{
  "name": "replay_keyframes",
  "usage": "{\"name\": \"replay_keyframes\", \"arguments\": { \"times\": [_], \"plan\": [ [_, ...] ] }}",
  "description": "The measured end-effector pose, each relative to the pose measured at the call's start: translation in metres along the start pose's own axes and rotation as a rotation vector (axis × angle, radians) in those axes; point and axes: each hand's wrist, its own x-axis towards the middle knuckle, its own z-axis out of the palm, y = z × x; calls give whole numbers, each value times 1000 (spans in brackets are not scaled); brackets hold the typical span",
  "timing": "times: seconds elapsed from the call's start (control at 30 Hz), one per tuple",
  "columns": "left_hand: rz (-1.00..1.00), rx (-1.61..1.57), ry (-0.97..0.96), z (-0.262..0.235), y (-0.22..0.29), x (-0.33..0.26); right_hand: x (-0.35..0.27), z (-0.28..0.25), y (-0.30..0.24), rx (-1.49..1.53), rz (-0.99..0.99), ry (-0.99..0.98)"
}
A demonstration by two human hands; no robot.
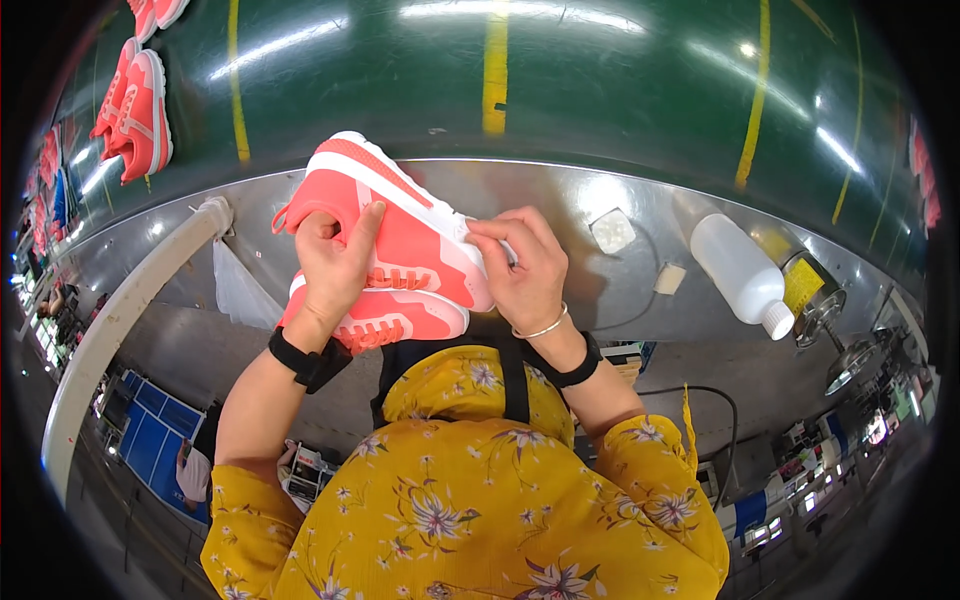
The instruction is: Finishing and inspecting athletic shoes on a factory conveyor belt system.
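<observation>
A coral-pink sneaker with a white sole is tilted on its side above the metal bench edge. My left hand grips it at the collar, with the thumb on the outer side and fingers inside the opening. My right hand is closed in a pinch against the white sole edge near the toe. Whatever lies between those fingers is hidden. Below, nearer my body, lies a second coral sneaker, laced and partly covered by the first shoe and my left forearm.
A white plastic bottle lies on the metal bench beside a metal container with a yellow label. A white pad and a small cream block rest nearby. Beyond runs a green belt carrying more coral sneakers.
</observation>
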Motion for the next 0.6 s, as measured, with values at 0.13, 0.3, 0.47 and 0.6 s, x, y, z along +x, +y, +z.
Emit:
{"name": "replay_keyframes", "arguments": {
  "times": [0.13,0.3,0.47,0.6],
  "plan": [
    [45,49,12,-3,-9,-2,-21,-15,5,7,-3,-33],
    [81,-11,10,-1,-4,2,-6,-7,1,-42,-33,-11],
    [60,14,6,-2,-14,2,7,4,2,8,40,-33],
    [69,-1,44,-2,-17,-1,-23,-10,9,32,30,-19]
  ]
}}
